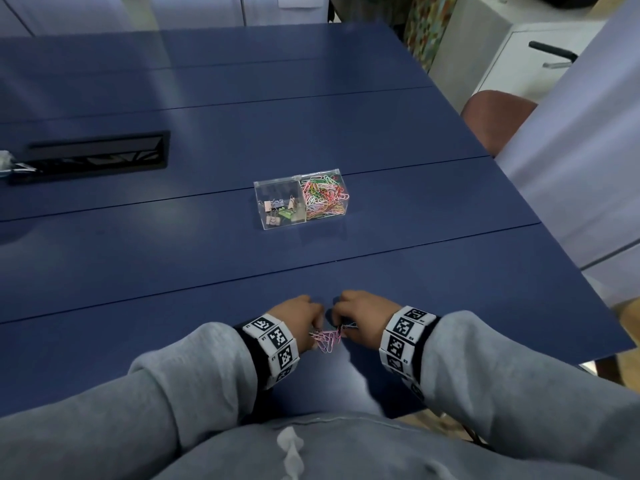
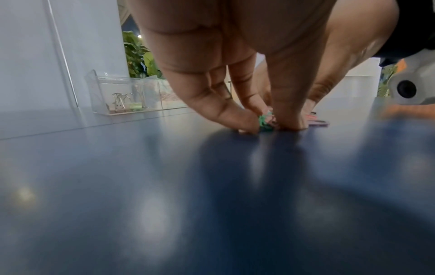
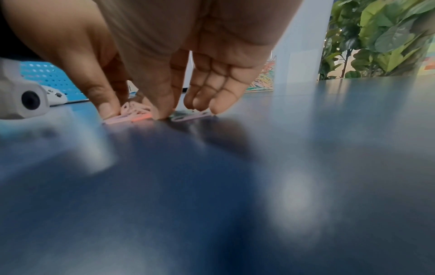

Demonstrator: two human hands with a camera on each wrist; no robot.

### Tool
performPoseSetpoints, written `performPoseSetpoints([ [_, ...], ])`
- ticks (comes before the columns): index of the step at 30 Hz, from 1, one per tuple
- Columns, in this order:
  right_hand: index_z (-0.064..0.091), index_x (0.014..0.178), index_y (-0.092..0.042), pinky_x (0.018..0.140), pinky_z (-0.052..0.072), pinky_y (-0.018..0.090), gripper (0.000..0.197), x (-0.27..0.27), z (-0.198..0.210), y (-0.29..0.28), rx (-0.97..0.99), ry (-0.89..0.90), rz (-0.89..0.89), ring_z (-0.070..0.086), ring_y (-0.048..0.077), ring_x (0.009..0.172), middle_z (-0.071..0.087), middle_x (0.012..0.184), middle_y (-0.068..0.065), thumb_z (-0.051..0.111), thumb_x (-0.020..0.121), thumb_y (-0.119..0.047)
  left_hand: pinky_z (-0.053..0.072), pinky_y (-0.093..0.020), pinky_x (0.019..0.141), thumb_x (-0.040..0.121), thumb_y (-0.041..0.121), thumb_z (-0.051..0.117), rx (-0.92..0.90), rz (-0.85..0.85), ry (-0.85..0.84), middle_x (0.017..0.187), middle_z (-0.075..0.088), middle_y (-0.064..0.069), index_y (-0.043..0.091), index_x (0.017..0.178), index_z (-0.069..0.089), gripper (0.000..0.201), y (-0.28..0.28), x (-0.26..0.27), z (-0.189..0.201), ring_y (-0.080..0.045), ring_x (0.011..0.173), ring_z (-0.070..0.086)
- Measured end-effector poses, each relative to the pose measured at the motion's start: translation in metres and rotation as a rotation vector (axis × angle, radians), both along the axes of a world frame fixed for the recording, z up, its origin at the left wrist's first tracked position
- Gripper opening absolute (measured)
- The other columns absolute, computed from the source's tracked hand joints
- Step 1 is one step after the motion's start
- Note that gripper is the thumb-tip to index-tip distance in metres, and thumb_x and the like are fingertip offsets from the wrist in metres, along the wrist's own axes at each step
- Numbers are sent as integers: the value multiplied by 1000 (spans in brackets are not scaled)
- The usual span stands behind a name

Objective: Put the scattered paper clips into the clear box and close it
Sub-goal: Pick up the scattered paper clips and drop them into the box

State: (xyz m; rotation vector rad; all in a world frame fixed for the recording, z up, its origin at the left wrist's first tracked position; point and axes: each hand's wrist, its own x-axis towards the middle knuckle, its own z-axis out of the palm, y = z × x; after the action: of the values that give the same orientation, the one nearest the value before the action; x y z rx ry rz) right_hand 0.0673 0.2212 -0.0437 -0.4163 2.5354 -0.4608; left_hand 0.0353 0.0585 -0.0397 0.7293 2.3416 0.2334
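Hands low at the near edge of the dark blue desk (image 1: 207, 271), gathering. My left hand (image 1: 298, 315) has its fingertips (image 2: 244, 121) pressed together on the surface, pinching a green paper clip (image 2: 264, 122). My right hand (image 1: 360, 311) has thumb and forefinger down on a flat cluster of mostly pink wire paper clips (image 1: 327, 337); the remaining fingers hang loose just above the desk, so this hand is pressing and raking, not yet closed on a bundle.

Clear acrylic two-compartment box (image 1: 301, 199) sits well apart, further out toward the middle of the desk. Its right compartment is already heaped with mixed-colour clips; the left holds a few small binder clips (image 1: 278, 211). Whether the lid is raised I cannot tell for certain.

Risks, as I judge them:
- Clips lie flat on a smooth surface; fingertips may skid over them and leave some behind.
- Cluster sits close to the desk edge: a sweep toward me could send clips to the floor.
- Loose bundle may shed clips during the long carry to the box.
- Right compartment looks nearly full; added clips could heap above the rim and stop the lid seating.
- Dropping into the wrong compartment mixes clips with binder clips.
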Motion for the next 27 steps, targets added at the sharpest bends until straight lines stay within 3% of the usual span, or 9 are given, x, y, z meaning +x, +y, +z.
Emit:
performPoseSetpoints([
  [7, 63, 95, -9, 83, 44, 32, 16, 0, 1, -4, 11, -56, -45, 56, 29, 101, 56, 110, 11, 57, 80, -13, 43, -25, 76, 82, 12, 58, -5, 6, -9, 103, 64, -6, 20, 93, 60, 14, -2, -1, 3, -24, 99, 59],
  [9, 60, 91, -13, 78, 42, 30, 12, 0, 1, -6, 29, -67, -33, 56, 29, 99, 57, 109, 11, 56, 79, -12, 45, -26, 73, 78, 8, 56, 15, 43, -13, 89, 60, -2, 25, 83, 53, 18, -5, -2, 3, -23, 92, 60],
  [12, 48, 81, -22, 69, 34, 26, 14, -1, 1, -5, 49, -76, -26, 56, 28, 93, 59, 105, 10, 55, 79, -11, 45, -26, 72, 77, 8, 56, 46, 88, -5, 82, 55, 6, 25, 80, 50, 19, -9, -5, 4, -20, 85, 57],
  [15, 45, 78, -23, 67, 37, 27, 17, -5, 1, 1, 36, -108, -53, 51, 23, 80, 57, 89, 4, 58, 77, -13, 40, -20, 62, 75, 11, 60, 105, 179, 8, 72, 54, 10, 26, 69, 47, 21, -16, -8, 4, -13, 74, 52],
  [19, 46, 65, -26, 65, 45, 24, 23, -21, 10, 12, -86, -64, -284, 53, 15, 67, 55, 67, -7, 65, 75, -21, 40, -16, 58, 72, 12, 64, 187, 318, -11, 62, 51, 11, 29, 61, 43, 29, -26, -14, 3, -10, 63, 51],
  [22, 48, 65, -28, 63, 43, 21, 26, -53, 26, 25, -236, 20, -452, 47, 8, 56, 52, 61, -10, 61, 76, -9, 45, -19, 61, 70, 9, 64, 292, 475, -19, 60, 53, 10, 30, 62, 48, 28, -35, -23, 8, -5, 54, 49],
  [25, 52, 64, -28, 66, 43, 25, 26, -94, 40, 35, -304, 200, -585, 49, 13, 61, 52, 61, -10, 58, 75, -5, 47, -25, 63, 69, 7, 69, 428, 613, -19, 58, 55, 8, 27, 64, 52, 27, -43, -39, 21, -9, 51, 50],
  [27, 55, 69, -25, 65, 41, 22, 19, -120, 48, 36, -314, 308, -653, 51, 12, 65, 55, 64, -9, 61, 76, -9, 44, -21, 58, 69, 2, 70, 532, 690, -4, 55, 54, 7, 24, 64, 53, 29, -47, -53, 35, -1, 42, 48],
])
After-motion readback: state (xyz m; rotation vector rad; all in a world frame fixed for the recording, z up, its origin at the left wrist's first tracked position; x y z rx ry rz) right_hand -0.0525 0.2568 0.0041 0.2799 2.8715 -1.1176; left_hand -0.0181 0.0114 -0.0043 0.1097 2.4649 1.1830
